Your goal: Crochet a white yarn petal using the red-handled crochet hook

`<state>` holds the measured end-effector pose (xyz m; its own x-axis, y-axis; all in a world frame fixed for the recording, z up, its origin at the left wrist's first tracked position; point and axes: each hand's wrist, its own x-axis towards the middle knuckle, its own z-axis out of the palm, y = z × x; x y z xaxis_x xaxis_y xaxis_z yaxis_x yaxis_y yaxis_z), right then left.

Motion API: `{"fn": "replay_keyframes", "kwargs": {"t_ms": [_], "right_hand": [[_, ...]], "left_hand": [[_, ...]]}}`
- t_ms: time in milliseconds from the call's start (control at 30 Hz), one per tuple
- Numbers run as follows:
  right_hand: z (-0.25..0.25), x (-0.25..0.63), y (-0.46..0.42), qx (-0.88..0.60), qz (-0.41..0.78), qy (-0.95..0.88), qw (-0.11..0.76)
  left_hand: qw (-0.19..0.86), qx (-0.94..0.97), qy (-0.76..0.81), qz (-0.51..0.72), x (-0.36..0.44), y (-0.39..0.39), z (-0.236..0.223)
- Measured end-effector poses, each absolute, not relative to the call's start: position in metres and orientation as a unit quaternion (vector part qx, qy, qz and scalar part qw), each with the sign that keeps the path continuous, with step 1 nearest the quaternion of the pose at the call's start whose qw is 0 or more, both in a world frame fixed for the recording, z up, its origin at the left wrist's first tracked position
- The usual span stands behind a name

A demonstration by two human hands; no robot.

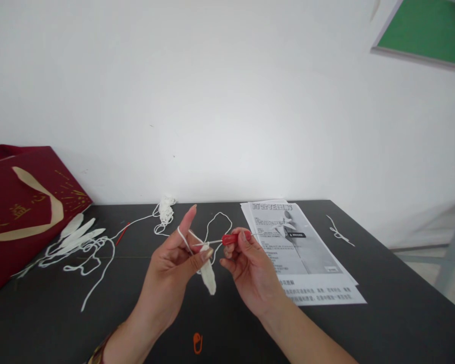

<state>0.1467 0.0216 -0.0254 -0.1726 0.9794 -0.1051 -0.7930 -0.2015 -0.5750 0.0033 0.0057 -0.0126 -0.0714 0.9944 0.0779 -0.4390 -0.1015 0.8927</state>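
Note:
My left hand (pixel 174 273) pinches a small white crocheted petal (pixel 208 276) between thumb and fingers, its pointed body hanging below them. White yarn (pixel 182 236) loops over the raised index finger of that hand. In my right hand (pixel 252 270) is a crochet hook with a red handle (pixel 235 237), held in a pinch. Its thin metal shaft points left to the top of the petal, where the yarn meets it. Whether the tip sits inside a stitch is too small to tell. A loose loop of yarn (pixel 220 213) arches behind both hands.
Printed pattern sheets (pixel 318 293) lie at the right, beyond my right hand. Several finished white petals (pixel 76 237) with yarn tails lie left, by a dark red bag (pixel 18 202). A yarn bundle (pixel 167 208), an orange stitch marker (pixel 197 343) and a short yarn piece (pixel 339 233) rest on the black table (pixel 136 293).

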Motion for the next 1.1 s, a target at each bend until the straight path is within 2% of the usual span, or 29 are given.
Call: {"fn": "replay_keyframes", "kwargs": {"t_ms": [367,1100], "right_hand": [[-0.023,0.148,0.022,-0.223,0.729,-0.223,0.608],[-0.023,0.149,0.022,-0.228,0.728,-0.228,0.605]], "left_hand": [[0.582,0.376,0.343,0.634,0.005,0.002,-0.009],[0.489,0.466,0.395,0.622,-0.005,0.008,-0.013]]}}
